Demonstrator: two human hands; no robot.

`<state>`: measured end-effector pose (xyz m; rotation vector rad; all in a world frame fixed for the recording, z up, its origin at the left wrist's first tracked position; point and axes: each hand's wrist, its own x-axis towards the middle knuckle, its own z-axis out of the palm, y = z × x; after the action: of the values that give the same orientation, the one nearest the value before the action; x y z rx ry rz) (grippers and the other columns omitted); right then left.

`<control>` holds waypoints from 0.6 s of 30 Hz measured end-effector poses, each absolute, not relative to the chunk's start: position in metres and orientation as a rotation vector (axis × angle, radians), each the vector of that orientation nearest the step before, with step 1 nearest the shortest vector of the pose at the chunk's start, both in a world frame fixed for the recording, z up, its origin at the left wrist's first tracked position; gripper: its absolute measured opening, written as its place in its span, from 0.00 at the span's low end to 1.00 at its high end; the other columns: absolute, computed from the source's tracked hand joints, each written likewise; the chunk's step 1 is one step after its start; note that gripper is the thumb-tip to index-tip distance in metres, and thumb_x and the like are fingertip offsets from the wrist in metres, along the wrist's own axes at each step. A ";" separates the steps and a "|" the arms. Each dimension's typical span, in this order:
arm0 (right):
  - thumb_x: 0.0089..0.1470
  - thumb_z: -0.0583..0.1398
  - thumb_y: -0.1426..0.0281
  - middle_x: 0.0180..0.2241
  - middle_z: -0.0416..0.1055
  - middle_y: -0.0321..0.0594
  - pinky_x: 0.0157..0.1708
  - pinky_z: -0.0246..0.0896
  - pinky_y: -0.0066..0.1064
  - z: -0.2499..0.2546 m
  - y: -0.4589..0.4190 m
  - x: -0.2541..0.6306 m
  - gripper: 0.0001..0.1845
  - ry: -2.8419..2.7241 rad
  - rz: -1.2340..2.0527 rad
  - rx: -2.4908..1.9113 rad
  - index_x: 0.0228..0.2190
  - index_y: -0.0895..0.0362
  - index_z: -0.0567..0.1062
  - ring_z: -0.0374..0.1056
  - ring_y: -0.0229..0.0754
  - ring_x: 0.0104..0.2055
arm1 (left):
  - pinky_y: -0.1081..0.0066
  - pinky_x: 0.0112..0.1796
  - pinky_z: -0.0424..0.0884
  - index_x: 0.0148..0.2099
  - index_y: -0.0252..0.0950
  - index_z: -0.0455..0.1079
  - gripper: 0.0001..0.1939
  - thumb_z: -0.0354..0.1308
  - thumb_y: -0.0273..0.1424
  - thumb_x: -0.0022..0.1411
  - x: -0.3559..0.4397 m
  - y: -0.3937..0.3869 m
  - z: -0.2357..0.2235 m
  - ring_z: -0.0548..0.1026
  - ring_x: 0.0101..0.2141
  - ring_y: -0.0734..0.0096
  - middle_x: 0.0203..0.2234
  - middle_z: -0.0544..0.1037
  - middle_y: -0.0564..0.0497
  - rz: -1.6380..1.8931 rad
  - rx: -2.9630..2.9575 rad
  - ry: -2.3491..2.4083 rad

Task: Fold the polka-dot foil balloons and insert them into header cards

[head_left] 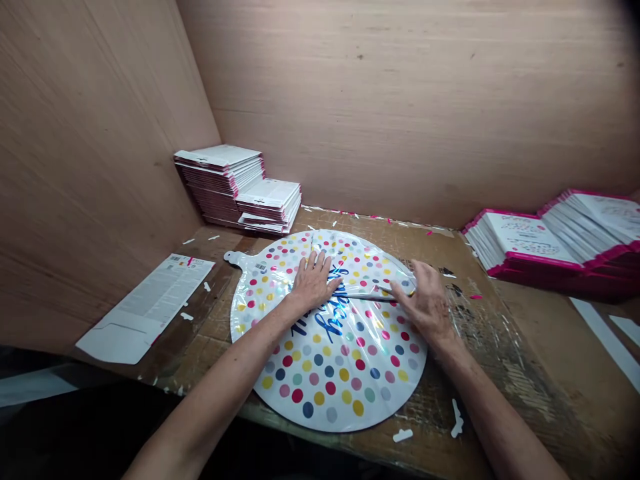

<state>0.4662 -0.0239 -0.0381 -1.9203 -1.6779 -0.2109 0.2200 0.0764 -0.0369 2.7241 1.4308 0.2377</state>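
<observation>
A flat round foil balloon (pixel 330 373), white with coloured dots and blue lettering, lies on the worn cardboard-covered table (pixel 480 373). Its far part is folded over toward me. My left hand (pixel 314 281) lies flat with fingers spread on the folded flap. My right hand (pixel 425 300) rests at the flap's right end, its fingers pressing along the fold line. The balloon's neck tab (pixel 235 257) sticks out at the upper left.
A flat printed card sleeve (pixel 147 307) lies at the left. Two stacks of white packets (pixel 237 187) stand in the back corner. Pink-edged packet stacks (pixel 550 243) sit at the right. Plywood walls enclose the left and back. Paper scraps (pixel 455 420) dot the table.
</observation>
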 end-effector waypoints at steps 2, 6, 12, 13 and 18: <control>0.56 0.57 0.64 0.61 0.61 0.56 0.59 0.52 0.48 -0.029 -0.024 0.451 0.27 -2.125 -0.328 -1.788 0.56 0.60 0.67 0.58 0.56 0.62 | 0.48 0.65 0.48 0.69 0.32 0.54 0.34 0.39 0.48 0.70 0.219 0.080 -0.045 0.48 0.68 0.48 0.68 0.55 0.40 0.237 2.729 1.437; 0.57 0.52 0.78 0.53 0.69 0.55 0.54 0.57 0.42 -0.019 -0.004 0.431 0.20 -2.621 -0.258 -1.910 0.51 0.64 0.69 0.64 0.53 0.55 | 0.49 0.66 0.44 0.70 0.31 0.51 0.38 0.32 0.52 0.70 0.217 0.082 -0.048 0.44 0.69 0.50 0.69 0.51 0.40 0.264 2.664 1.418; 0.61 0.47 0.82 0.50 0.70 0.60 0.50 0.61 0.40 -0.012 0.009 0.422 0.19 -2.650 -0.249 -2.050 0.50 0.68 0.70 0.67 0.53 0.51 | 0.51 0.66 0.41 0.72 0.27 0.44 0.44 0.24 0.55 0.68 0.215 0.087 -0.048 0.38 0.70 0.51 0.71 0.45 0.40 0.325 2.472 1.416; 0.61 0.47 0.82 0.50 0.71 0.60 0.49 0.62 0.40 -0.010 0.005 0.421 0.19 -2.644 -0.239 -2.067 0.49 0.68 0.70 0.67 0.53 0.51 | 0.51 0.66 0.41 0.72 0.27 0.44 0.45 0.24 0.56 0.68 0.215 0.089 -0.049 0.38 0.70 0.50 0.71 0.45 0.40 0.338 2.461 1.415; 0.55 0.54 0.84 0.34 0.76 0.55 0.36 0.67 0.37 0.003 -0.038 0.417 0.12 -2.518 -0.099 -2.212 0.34 0.65 0.77 0.74 0.52 0.36 | 0.47 0.66 0.42 0.71 0.29 0.48 0.42 0.28 0.55 0.69 0.214 0.099 -0.049 0.40 0.69 0.47 0.70 0.47 0.40 0.379 2.425 1.375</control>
<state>0.4170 -0.0376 0.0031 -2.2116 -2.5181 -0.0994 0.2139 0.0991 -0.0490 2.4254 1.3752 0.3786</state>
